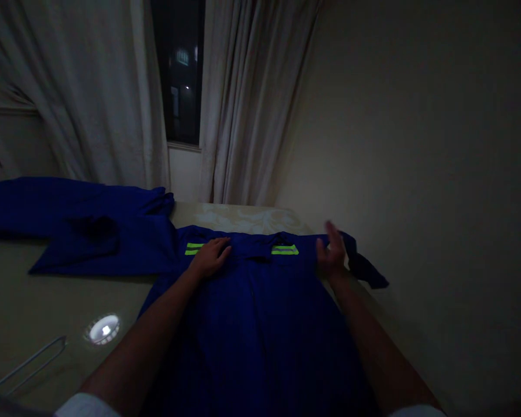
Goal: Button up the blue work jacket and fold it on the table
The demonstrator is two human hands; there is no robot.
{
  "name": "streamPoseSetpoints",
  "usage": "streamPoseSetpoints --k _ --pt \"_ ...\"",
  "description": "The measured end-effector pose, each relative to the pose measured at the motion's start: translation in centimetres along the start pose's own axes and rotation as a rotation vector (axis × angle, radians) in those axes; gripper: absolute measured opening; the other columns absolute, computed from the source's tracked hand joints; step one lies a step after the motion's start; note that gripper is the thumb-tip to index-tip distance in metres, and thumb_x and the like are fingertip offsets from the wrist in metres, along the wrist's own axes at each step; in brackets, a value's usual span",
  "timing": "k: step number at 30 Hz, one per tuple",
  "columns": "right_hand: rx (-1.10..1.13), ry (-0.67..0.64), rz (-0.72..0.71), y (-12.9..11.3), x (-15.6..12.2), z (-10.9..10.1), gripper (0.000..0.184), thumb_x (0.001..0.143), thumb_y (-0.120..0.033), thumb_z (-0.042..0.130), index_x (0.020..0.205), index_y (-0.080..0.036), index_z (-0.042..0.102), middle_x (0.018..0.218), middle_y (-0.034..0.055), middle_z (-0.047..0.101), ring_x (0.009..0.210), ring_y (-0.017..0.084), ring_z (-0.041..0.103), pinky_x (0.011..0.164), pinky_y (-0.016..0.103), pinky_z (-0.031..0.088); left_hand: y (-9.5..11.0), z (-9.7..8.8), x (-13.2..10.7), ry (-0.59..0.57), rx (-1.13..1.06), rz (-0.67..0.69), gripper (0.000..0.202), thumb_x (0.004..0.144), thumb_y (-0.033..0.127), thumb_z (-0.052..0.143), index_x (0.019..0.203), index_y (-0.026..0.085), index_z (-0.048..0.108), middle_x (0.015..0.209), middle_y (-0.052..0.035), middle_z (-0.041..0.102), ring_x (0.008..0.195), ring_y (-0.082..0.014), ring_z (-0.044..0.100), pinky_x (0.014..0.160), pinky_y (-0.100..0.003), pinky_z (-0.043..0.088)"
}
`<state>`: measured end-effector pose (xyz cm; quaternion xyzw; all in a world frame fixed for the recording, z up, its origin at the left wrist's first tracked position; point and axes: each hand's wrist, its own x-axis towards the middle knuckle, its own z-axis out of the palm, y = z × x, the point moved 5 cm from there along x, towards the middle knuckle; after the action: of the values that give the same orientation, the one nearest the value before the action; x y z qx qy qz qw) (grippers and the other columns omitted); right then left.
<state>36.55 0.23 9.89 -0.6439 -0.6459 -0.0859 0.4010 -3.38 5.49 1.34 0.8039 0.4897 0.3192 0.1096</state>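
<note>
A dark blue work jacket point(260, 324) with lime-yellow reflective strips lies spread over the table in front of me. My left hand point(211, 256) rests flat on its upper part, fingers stretched out, beside the left strip. Above the jacket's right side, my right hand point(332, 252) is raised with thumb and fingers apart, slightly blurred, and holds nothing. One sleeve hangs past the table's right edge beyond that hand. The other sleeve reaches out to the left.
More blue clothing point(69, 200) lies at the far left. A wire hanger point(35, 365) sits near the left front, by a bright light reflection on the glossy table point(113, 295). Curtains point(252, 104) and a dark window point(180, 75) stand behind; a wall point(417, 162) rises on the right.
</note>
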Motion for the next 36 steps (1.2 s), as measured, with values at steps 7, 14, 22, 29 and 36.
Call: streamPoseSetpoints --k 7,14,22,29,36 --pt "0.017 0.141 0.143 0.1 -4.4 3.5 0.050 0.095 -0.047 0.045 0.131 -0.016 0.062 0.125 0.0193 0.061 0.120 0.031 0.058 0.109 0.050 0.046 -1.3 -0.1 0.1 0.044 -0.042 -0.079 0.064 0.105 0.057 0.030 0.143 0.015 0.060 0.141 -0.0138 0.067 0.131 -0.0295 0.060 0.116 -0.046 0.043" --pt "0.017 0.350 0.813 9.5 -6.2 -1.7 0.072 0.095 -0.051 0.048 0.156 -0.014 0.036 0.135 0.0248 0.062 0.120 0.038 0.063 0.103 0.050 0.047 -0.7 -0.3 0.3 0.011 0.016 -0.064 0.063 0.105 0.055 0.029 0.138 0.014 0.064 0.136 -0.0147 0.069 0.128 -0.0309 0.060 0.114 -0.046 0.044" --pt "-0.172 -0.075 0.709 10.3 -4.9 1.0 0.072 0.092 -0.060 0.057 0.143 -0.008 0.061 0.134 0.0280 0.066 0.127 0.041 0.061 0.109 0.054 0.044 -0.5 -0.4 0.1 0.005 0.018 -0.061 0.062 0.105 0.054 0.030 0.136 0.013 0.065 0.133 -0.0148 0.069 0.126 -0.0307 0.061 0.113 -0.046 0.044" --pt "0.015 0.049 0.630 13.3 -5.1 1.6 0.034 0.072 -0.042 0.079 0.092 -0.015 0.079 0.099 0.0182 0.077 0.109 0.038 0.069 0.105 0.054 0.048 -0.5 -0.4 0.1 0.019 0.003 -0.070 0.060 0.105 0.053 0.030 0.134 0.015 0.066 0.133 -0.0143 0.070 0.123 -0.0296 0.062 0.112 -0.046 0.045" --pt "0.921 0.430 0.742 13.7 -4.9 2.3 0.054 0.058 -0.022 0.080 0.110 -0.026 0.064 0.078 -0.0065 0.060 0.079 0.017 0.065 0.075 0.032 0.058 -0.6 -0.4 0.1 0.010 0.010 -0.060 0.059 0.106 0.053 0.030 0.129 0.016 0.068 0.130 -0.0144 0.071 0.120 -0.0305 0.063 0.109 -0.046 0.046"
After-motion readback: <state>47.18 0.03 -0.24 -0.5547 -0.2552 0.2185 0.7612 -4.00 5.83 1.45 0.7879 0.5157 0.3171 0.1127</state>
